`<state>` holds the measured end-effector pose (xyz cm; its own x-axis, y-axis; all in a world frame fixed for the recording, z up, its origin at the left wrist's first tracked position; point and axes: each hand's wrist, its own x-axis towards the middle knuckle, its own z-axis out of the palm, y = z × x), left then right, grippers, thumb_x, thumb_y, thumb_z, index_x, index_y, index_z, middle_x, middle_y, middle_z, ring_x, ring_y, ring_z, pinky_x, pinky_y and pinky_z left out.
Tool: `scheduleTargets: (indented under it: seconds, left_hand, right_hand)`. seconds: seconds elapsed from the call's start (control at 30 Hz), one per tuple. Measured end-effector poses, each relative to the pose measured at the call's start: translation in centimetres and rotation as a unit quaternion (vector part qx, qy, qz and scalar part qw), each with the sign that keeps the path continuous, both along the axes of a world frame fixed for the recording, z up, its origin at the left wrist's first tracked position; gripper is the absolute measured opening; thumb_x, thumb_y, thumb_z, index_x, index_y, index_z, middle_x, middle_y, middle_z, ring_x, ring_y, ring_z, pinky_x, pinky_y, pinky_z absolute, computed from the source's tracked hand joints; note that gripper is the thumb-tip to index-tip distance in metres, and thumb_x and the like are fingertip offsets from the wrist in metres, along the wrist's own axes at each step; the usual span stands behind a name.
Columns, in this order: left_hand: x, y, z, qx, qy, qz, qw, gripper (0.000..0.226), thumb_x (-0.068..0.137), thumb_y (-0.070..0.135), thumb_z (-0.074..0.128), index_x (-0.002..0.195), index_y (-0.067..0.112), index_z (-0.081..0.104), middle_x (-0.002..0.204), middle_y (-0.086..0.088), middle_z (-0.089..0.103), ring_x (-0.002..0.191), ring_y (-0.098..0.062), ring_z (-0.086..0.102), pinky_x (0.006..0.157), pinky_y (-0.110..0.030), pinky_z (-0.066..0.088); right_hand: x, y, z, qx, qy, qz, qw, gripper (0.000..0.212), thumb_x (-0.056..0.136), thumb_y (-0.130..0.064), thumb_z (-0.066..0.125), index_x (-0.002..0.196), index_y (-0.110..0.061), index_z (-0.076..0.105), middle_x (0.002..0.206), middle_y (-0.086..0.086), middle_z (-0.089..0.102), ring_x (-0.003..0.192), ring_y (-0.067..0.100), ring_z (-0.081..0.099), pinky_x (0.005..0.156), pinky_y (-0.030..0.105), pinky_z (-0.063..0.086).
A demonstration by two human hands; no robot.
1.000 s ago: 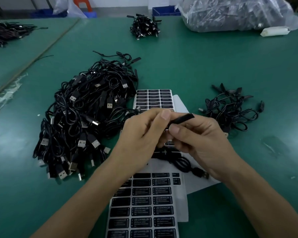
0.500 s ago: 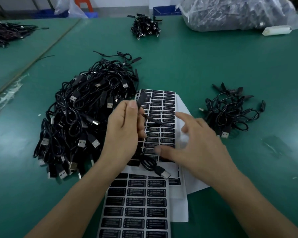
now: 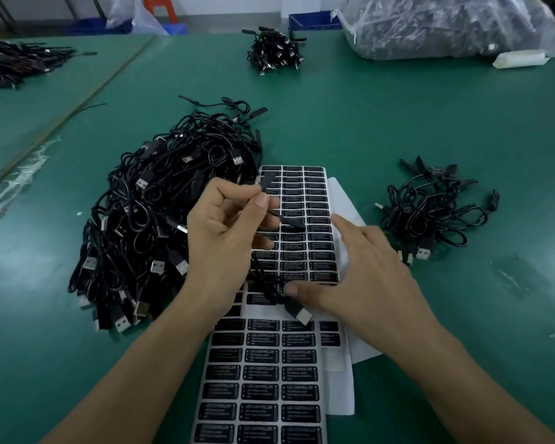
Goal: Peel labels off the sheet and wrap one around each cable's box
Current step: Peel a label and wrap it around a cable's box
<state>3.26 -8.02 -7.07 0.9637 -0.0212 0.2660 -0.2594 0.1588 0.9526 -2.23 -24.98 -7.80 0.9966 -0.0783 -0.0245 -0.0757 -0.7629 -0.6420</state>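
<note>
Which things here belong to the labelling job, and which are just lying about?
Job: left hand, held cable, right hand, label sheet, big cable pile, small cable pile.
Lying about: plastic bag, white packet, far cable bundle, blue bin.

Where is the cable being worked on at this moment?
In the head view it is at centre: the left hand pinches the cable above the upper label sheet, and its USB plug lies beside the thumb of the right hand.

Green table (image 3: 398,123), clear plastic bag (image 3: 446,24), white packet (image 3: 521,58) beside it, blue crate (image 3: 311,22) behind
</note>
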Motion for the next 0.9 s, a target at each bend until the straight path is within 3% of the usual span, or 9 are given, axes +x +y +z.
scheduleTargets:
  seconds: [0.1, 0.2, 0.3, 0.37, 0.47, 0.5, 0.67, 0.77, 0.9]
  left_hand:
    - [0.0, -0.1, -0.2, -0.003, 0.016, -0.008, 1.0, 0.015, 0.099, 0.004, 0.058, 0.101, 0.019, 0.058, 0.089, -0.003, 0.075, 0.07, -0.015, 0.069, 0.056, -0.024, 0.054]
    - [0.1, -0.3, -0.8, 0.018, 0.04, -0.01, 0.999, 0.024, 0.1, 0.006, 0.058, 0.116, 0.024, 0.058, 0.091, -0.002, 0.076, 0.071, -0.014, 0.07, 0.062, -0.023, 0.056]
    - [0.3, -0.6, -1.5, 0.073, 0.049, -0.003, 0.996, 0.028, 0.101, 0.007, 0.056, 0.123, 0.024, 0.059, 0.091, 0.001, 0.076, 0.078, -0.011, 0.072, 0.071, -0.02, 0.056]
    - [0.5, -0.6, -1.8, 0.098, 0.04, 0.009, 0.994, 0.028, 0.101, 0.006, 0.055, 0.122, 0.024, 0.062, 0.09, 0.004, 0.076, 0.08, -0.008, 0.071, 0.075, -0.019, 0.055]
    - [0.5, -0.4, -2.0, 0.106, 0.032, 0.022, 0.994, 0.03, 0.103, 0.006, 0.053, 0.12, 0.027, 0.064, 0.09, 0.006, 0.075, 0.084, -0.009, 0.071, 0.076, -0.018, 0.054]
    - [0.4, -0.4, -2.0, 0.109, 0.028, 0.027, 0.993, 0.03, 0.103, 0.006, 0.052, 0.12, 0.028, 0.065, 0.092, 0.006, 0.075, 0.086, -0.011, 0.072, 0.075, -0.019, 0.055]
    - [0.3, -0.4, -2.0, 0.085, 0.018, 0.035, 0.996, 0.021, 0.104, 0.006, 0.05, 0.113, 0.019, 0.063, 0.096, 0.005, 0.073, 0.085, -0.014, 0.074, 0.071, -0.022, 0.057]
    - [0.2, -0.5, -1.9, 0.095, -0.001, 0.039, 0.995, 0.016, 0.106, 0.01, 0.047, 0.105, 0.021, 0.059, 0.084, 0.007, 0.07, 0.074, -0.01, 0.07, 0.067, -0.021, 0.056]
    - [0.1, -0.2, -1.4, 0.156, -0.025, 0.057, 0.986, 0.025, 0.108, 0.029, 0.04, 0.087, 0.028, 0.051, 0.057, 0.008, 0.046, 0.049, -0.009, 0.039, 0.046, -0.028, 0.037]
  right_hand:
    - [0.1, -0.4, -0.1, 0.0, -0.007, 0.018, 1.0, 0.089, 0.074, -0.073, 0.068, 0.149, -0.048, 0.027, 0.143, -0.024, 0.04, 0.123, 0.0, 0.039, 0.09, 0.027, 0.032]
    - [0.2, -0.6, 0.1, 0.006, -0.007, 0.025, 1.0, 0.074, 0.083, -0.058, 0.07, 0.147, -0.048, 0.035, 0.147, -0.028, 0.043, 0.133, 0.004, 0.041, 0.099, 0.032, 0.037]
    - [0.3, -0.5, 0.3, 0.058, -0.007, 0.027, 0.998, 0.064, 0.083, -0.044, 0.076, 0.138, -0.053, 0.044, 0.119, -0.042, 0.054, 0.12, 0.003, 0.052, 0.096, 0.035, 0.046]
    - [0.4, -0.7, 0.3, 0.09, -0.019, 0.022, 0.996, 0.064, 0.082, -0.032, 0.08, 0.135, -0.051, 0.049, 0.113, -0.037, 0.06, 0.113, 0.001, 0.057, 0.097, 0.037, 0.049]
    - [0.5, -1.0, 0.2, 0.147, -0.057, 0.02, 0.987, 0.064, 0.077, -0.016, 0.084, 0.128, -0.046, 0.06, 0.078, -0.043, 0.059, 0.077, -0.015, 0.056, 0.071, 0.006, 0.045]
    - [0.4, -1.0, 0.3, 0.166, -0.07, 0.022, 0.983, 0.063, 0.076, -0.016, 0.085, 0.125, -0.048, 0.061, 0.072, -0.039, 0.059, 0.068, -0.01, 0.053, 0.063, 0.004, 0.041]
    - [0.4, -0.9, 0.8, 0.291, -0.057, 0.037, 0.954, 0.078, 0.071, -0.014, 0.089, 0.121, -0.063, 0.054, 0.122, -0.022, 0.06, 0.098, -0.002, 0.063, 0.069, 0.019, 0.054]
    - [0.4, -0.6, 0.7, 0.416, 0.04, 0.031, 0.908, 0.091, 0.069, 0.002, 0.087, 0.131, -0.051, 0.046, 0.11, -0.005, 0.073, 0.092, 0.013, 0.074, 0.072, 0.027, 0.06]
    - [0.5, -0.9, 0.5, 0.383, 0.065, 0.04, 0.921, 0.09, 0.086, 0.0, 0.072, 0.146, -0.049, 0.026, 0.09, 0.007, 0.078, 0.09, 0.021, 0.075, 0.088, 0.038, 0.054]
